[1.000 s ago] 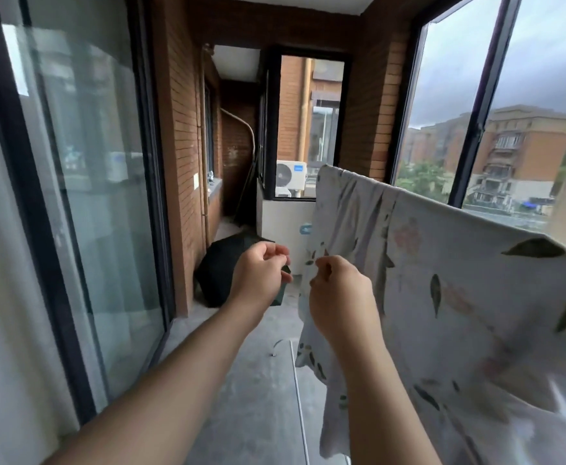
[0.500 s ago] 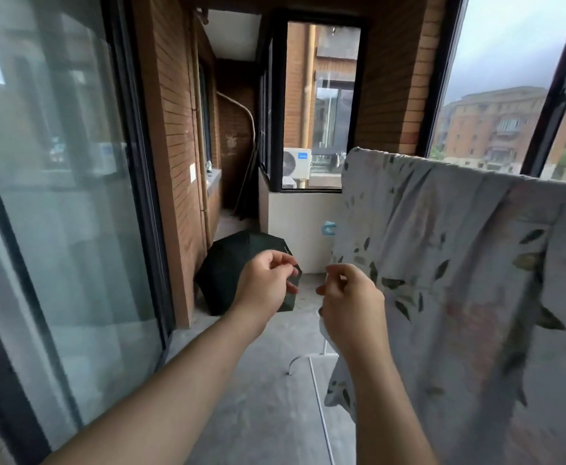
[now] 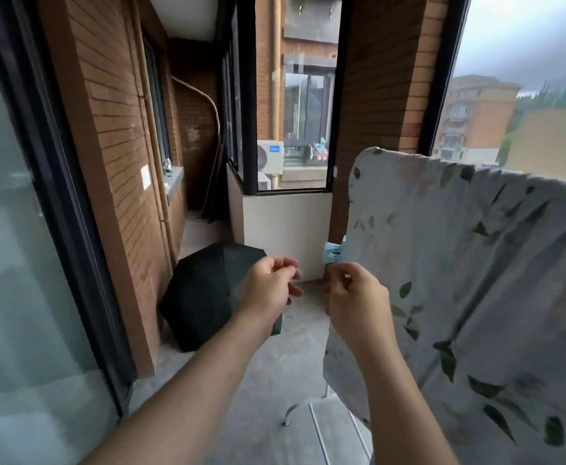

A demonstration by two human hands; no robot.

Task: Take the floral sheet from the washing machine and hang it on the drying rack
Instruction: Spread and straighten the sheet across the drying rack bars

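Observation:
The floral sheet [image 3: 476, 280], white with dark leaves, hangs draped over the drying rack on the right and hides the rack's top. Only the rack's white lower tubes [image 3: 315, 427] show near the floor. My right hand [image 3: 355, 297] is in front of the sheet's left edge, its fingers loosely curled; the fingertips lie just left of the edge with no cloth seen between them. My left hand [image 3: 268, 290] hovers close beside it, loosely curled and holding nothing. No washing machine is in view.
A black open umbrella [image 3: 208, 297] lies on the concrete floor ahead on the left. A glass sliding door [image 3: 23, 263] and a brick wall [image 3: 117, 162] line the left side. A low white wall [image 3: 285, 229] under windows closes the narrow balcony ahead.
My right hand pinched the sheet's edge a second ago; its fingers now sit loosely off the edge. Both hands have lowered, and my view has turned right and drawn back.

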